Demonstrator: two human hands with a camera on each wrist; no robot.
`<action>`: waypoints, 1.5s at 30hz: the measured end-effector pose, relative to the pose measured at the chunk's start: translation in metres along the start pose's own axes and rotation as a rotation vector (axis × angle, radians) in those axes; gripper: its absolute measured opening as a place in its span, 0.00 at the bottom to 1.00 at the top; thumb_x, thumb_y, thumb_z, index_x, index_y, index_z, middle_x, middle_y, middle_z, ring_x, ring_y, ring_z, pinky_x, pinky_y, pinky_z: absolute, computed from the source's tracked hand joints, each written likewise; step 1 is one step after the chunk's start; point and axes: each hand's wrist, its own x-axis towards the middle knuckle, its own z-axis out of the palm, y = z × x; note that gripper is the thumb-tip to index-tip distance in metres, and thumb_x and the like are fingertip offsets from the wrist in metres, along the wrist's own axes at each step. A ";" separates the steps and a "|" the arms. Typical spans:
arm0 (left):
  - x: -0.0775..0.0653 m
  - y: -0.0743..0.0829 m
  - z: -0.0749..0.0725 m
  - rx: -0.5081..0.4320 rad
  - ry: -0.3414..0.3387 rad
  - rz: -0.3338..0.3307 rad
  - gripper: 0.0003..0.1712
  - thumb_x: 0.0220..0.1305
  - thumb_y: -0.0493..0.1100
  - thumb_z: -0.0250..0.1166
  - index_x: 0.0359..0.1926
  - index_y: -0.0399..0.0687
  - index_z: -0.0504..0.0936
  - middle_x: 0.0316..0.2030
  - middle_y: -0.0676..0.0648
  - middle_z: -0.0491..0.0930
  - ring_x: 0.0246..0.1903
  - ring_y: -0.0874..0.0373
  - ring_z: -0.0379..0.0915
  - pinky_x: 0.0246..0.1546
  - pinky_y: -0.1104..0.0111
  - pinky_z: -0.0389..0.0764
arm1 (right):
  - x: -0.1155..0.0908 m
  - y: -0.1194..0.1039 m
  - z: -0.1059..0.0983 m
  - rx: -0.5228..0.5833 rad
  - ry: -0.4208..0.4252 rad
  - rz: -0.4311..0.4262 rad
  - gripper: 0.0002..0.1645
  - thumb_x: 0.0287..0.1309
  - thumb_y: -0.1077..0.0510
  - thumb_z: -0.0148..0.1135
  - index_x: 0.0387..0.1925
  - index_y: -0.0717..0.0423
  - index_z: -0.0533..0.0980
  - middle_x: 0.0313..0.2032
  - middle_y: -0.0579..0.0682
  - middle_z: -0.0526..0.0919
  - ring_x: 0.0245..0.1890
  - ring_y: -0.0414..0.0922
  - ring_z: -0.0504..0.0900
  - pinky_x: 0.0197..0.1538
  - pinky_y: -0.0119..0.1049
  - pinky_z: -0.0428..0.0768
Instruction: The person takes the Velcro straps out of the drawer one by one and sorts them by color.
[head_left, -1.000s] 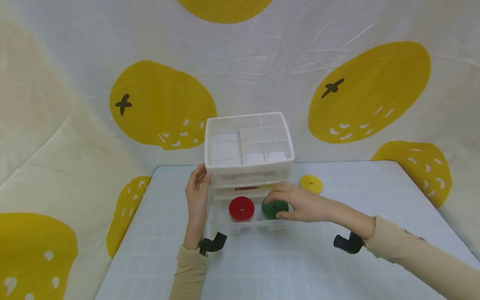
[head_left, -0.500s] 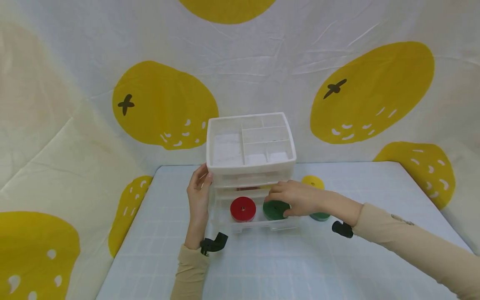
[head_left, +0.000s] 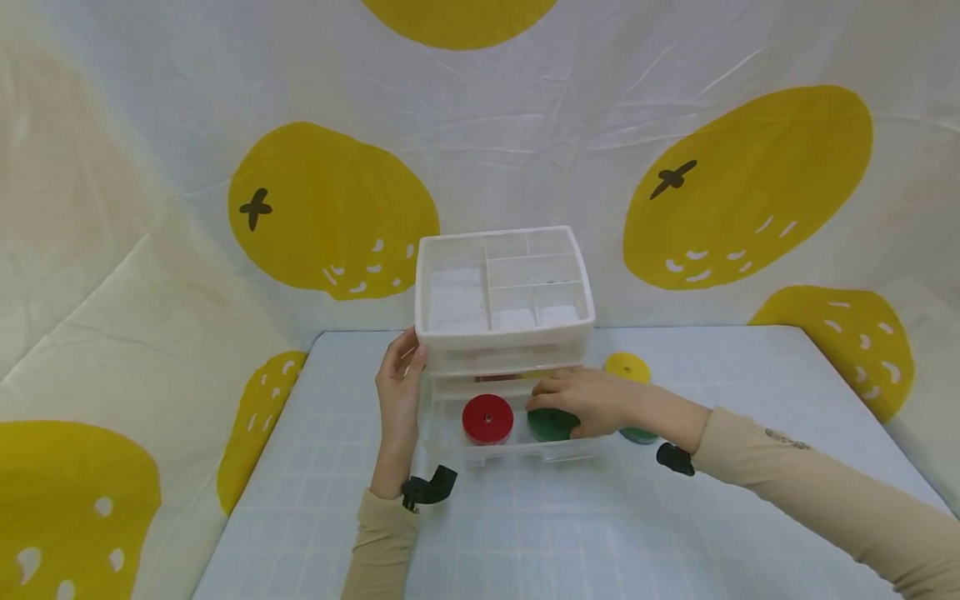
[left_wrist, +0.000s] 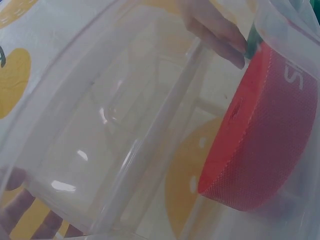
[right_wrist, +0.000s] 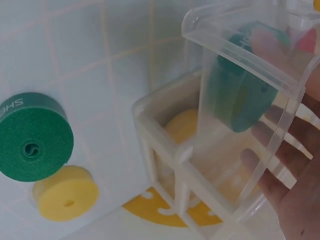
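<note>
A white desktop drawer unit (head_left: 506,340) stands with its clear lower drawer (head_left: 517,452) pulled out. My left hand (head_left: 400,387) holds the unit's left front corner, thumb at the front and fingers along the side. Inside the drawer a red roll of hook-and-loop tape (head_left: 480,430) lies on the left, large in the left wrist view. To its right, my right hand (head_left: 596,400) pinches a green roll (head_left: 550,427), fingers at its far left and thumb at its right. Through the drawer wall, the right wrist view shows that green roll (right_wrist: 237,97) partly blurred.
On the table right of the unit lie a yellow roll (head_left: 628,365) and another green roll (head_left: 639,436), partly behind my right forearm. The unit's top tray has several divided compartments (head_left: 536,271). A fruit-patterned cloth (head_left: 525,150) hangs behind the table.
My right hand has settled closer round the green roll in the drawer. The right forearm has shifted, uncovering the other green roll on the table. The left hand keeps its hold.
</note>
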 end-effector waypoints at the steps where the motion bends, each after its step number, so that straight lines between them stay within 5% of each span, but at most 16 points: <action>1: 0.000 0.000 0.000 0.001 0.000 0.001 0.21 0.65 0.48 0.63 0.58 0.54 0.77 0.55 0.51 0.76 0.54 0.56 0.71 0.53 0.78 0.76 | 0.000 0.000 0.000 -0.001 -0.002 0.002 0.35 0.48 0.53 0.73 0.60 0.45 0.73 0.58 0.47 0.77 0.58 0.47 0.72 0.60 0.45 0.77; 23: -0.003 0.002 -0.001 0.020 0.007 -0.001 0.21 0.66 0.48 0.62 0.59 0.55 0.76 0.55 0.53 0.76 0.55 0.57 0.70 0.54 0.77 0.75 | 0.002 0.003 0.003 0.074 0.007 0.021 0.36 0.47 0.51 0.74 0.60 0.46 0.73 0.57 0.44 0.77 0.57 0.46 0.71 0.60 0.44 0.77; 45: -0.002 0.000 0.002 0.010 0.010 0.012 0.21 0.66 0.48 0.62 0.59 0.51 0.76 0.55 0.50 0.76 0.54 0.56 0.71 0.52 0.78 0.76 | -0.021 0.000 -0.012 0.189 0.172 0.095 0.37 0.47 0.51 0.74 0.60 0.47 0.73 0.62 0.48 0.73 0.61 0.49 0.69 0.57 0.46 0.79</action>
